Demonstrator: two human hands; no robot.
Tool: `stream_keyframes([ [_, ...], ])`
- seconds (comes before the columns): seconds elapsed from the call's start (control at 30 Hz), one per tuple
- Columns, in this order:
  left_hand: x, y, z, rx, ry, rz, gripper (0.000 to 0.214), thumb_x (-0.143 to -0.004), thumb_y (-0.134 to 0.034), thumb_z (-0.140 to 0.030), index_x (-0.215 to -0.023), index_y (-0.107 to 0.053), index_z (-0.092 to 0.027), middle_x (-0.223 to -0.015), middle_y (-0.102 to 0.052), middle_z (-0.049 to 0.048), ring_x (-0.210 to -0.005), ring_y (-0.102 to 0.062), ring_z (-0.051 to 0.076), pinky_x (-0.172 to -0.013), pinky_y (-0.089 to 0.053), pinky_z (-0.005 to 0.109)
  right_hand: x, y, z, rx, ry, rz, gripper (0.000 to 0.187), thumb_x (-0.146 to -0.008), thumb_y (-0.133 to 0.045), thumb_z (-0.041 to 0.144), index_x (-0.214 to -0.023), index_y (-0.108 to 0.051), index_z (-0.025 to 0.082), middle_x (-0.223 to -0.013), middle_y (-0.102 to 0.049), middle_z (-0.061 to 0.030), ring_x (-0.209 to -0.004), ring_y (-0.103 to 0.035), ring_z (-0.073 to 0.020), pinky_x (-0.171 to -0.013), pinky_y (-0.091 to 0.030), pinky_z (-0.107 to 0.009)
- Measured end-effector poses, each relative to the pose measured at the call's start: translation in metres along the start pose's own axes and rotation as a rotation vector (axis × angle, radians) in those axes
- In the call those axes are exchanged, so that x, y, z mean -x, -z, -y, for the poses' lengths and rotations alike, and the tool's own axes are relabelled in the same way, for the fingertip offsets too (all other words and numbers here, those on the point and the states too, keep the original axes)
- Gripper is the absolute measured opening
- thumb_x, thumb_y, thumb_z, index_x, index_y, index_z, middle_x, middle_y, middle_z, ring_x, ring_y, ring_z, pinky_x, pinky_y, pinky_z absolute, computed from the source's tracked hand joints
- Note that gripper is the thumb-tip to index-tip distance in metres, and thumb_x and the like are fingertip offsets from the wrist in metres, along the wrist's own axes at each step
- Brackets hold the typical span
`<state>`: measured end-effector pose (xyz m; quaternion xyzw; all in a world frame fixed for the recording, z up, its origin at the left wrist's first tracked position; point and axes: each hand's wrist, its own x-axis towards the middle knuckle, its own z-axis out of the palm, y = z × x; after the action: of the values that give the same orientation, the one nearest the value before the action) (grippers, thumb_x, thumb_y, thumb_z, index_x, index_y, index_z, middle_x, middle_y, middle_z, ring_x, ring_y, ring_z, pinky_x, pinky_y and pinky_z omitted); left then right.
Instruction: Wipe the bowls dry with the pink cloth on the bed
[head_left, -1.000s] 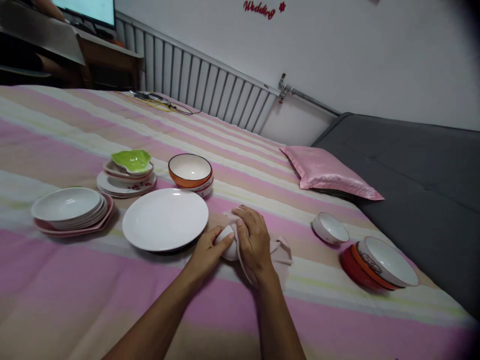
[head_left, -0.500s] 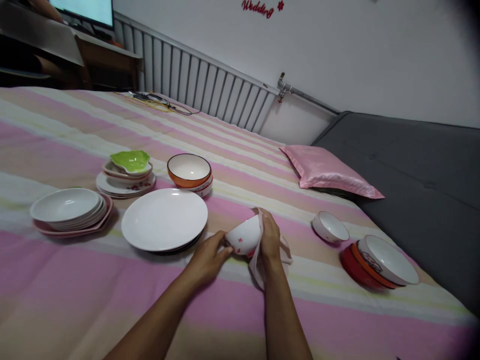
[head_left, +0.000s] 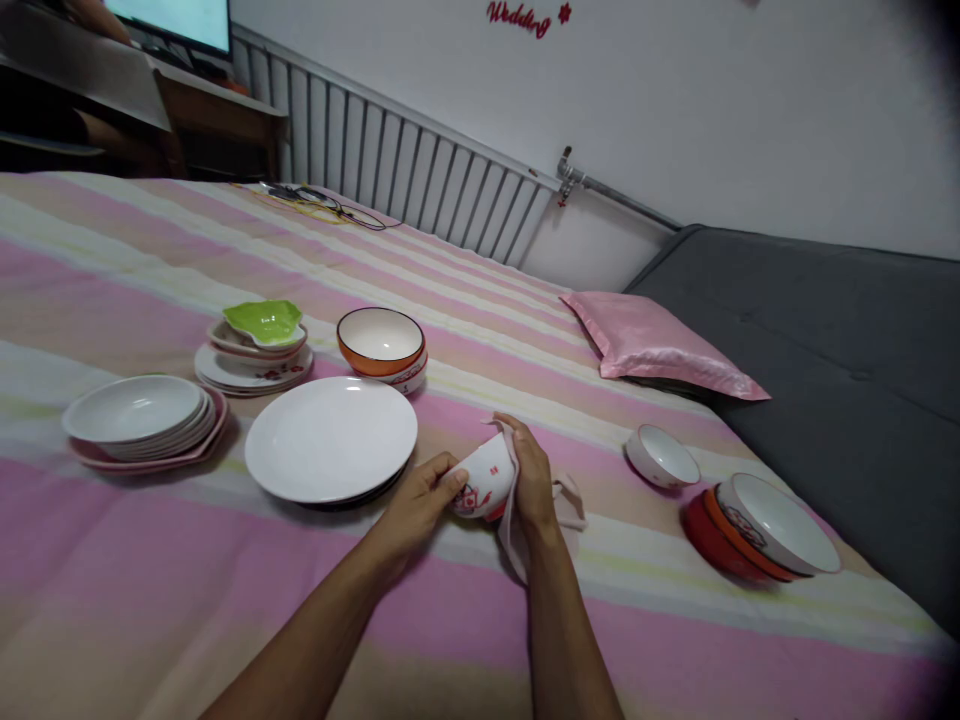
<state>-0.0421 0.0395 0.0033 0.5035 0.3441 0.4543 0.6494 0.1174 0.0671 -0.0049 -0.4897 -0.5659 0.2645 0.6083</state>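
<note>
A white bowl (head_left: 487, 478) with red printed markings is tilted on its side between my two hands, above the striped bedspread. My left hand (head_left: 421, 497) grips its rim at the left, thumb on the outside. A pale pink cloth (head_left: 513, 525) lies against the bowl's right side, with my right hand (head_left: 533, 478) closed over it and pressing it to the bowl. Part of the cloth hangs down behind my right wrist. Nearest to my left hand is a large white plate (head_left: 330, 440) on top of a stack.
On the left are stacked small dishes (head_left: 135, 410), plates under a green leaf-shaped dish (head_left: 264, 320), and orange-rimmed stacked bowls (head_left: 381, 340). To the right sit a small bowl (head_left: 661, 456) and stacked bowls (head_left: 776, 520). Farther back lie a pink pillow (head_left: 664, 342) and cables (head_left: 319, 203); a person sits at the desk.
The bowl has turned in my hands, so more of its red pattern shows. My right hand and the cloth have shifted slightly left along it.
</note>
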Motion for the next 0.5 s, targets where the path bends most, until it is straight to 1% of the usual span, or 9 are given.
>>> stream_keyframes([
  [0.07,0.0,0.001,-0.001,0.054,0.014,-0.036,0.041,-0.075,-0.065,-0.055,-0.073,-0.054,-0.015,-0.068,-0.049,-0.0019,-0.065,-0.041,0.012,-0.062,-0.034,0.024,0.004,-0.004,0.011,0.045,0.035,0.034,0.037,-0.094,-0.04,0.038,-0.11,-0.067,0.019,-0.12,-0.066,-0.0091,-0.115,-0.057,-0.021,-0.102,-0.039,-0.04],
  [0.2,0.0,0.002,-0.001,0.141,0.039,-0.066,0.04,-0.076,-0.067,-0.053,-0.079,-0.057,-0.014,-0.071,-0.053,-0.0009,-0.065,-0.044,0.012,-0.063,-0.036,0.024,0.01,-0.01,0.03,0.263,0.203,0.124,0.034,-0.095,-0.039,0.032,-0.115,-0.065,0.023,-0.124,-0.063,-0.0066,-0.121,-0.052,-0.0201,-0.105,-0.037,-0.041],
  [0.27,0.0,0.001,0.0,0.187,0.032,-0.066,0.036,-0.077,-0.067,-0.049,-0.083,-0.058,-0.015,-0.073,-0.055,-0.0005,-0.066,-0.046,0.012,-0.066,-0.038,0.025,0.014,-0.013,0.037,0.399,0.256,0.152,0.032,-0.095,-0.04,0.029,-0.115,-0.065,0.025,-0.127,-0.061,-0.0052,-0.124,-0.049,-0.0205,-0.106,-0.035,-0.043],
  [0.37,0.0,0.0,-0.001,0.243,-0.023,-0.055,0.031,-0.08,-0.067,-0.043,-0.093,-0.061,-0.016,-0.082,-0.06,0.0011,-0.074,-0.051,0.013,-0.077,-0.041,0.027,0.019,-0.02,0.046,0.563,0.325,0.191,0.029,-0.094,-0.043,0.027,-0.113,-0.066,0.027,-0.128,-0.061,-0.0037,-0.127,-0.045,-0.0221,-0.108,-0.031,-0.045],
  [0.43,0.0,-0.001,-0.002,0.265,-0.054,-0.047,0.03,-0.08,-0.066,-0.041,-0.098,-0.061,-0.016,-0.088,-0.061,0.002,-0.079,-0.053,0.014,-0.082,-0.041,0.027,0.021,-0.023,0.05,0.618,0.365,0.208,0.029,-0.094,-0.045,0.025,-0.112,-0.067,0.028,-0.126,-0.062,-0.003,-0.128,-0.044,-0.0228,-0.109,-0.03,-0.045],
  [0.5,0.0,-0.001,-0.002,0.257,-0.051,-0.052,0.031,-0.08,-0.066,-0.042,-0.096,-0.06,-0.017,-0.087,-0.061,0.0015,-0.077,-0.052,0.014,-0.08,-0.041,0.027,0.021,-0.024,0.05,0.623,0.378,0.209,0.029,-0.094,-0.045,0.025,-0.112,-0.067,0.028,-0.125,-0.063,-0.0025,-0.128,-0.044,-0.0223,-0.109,-0.029,-0.044],
])
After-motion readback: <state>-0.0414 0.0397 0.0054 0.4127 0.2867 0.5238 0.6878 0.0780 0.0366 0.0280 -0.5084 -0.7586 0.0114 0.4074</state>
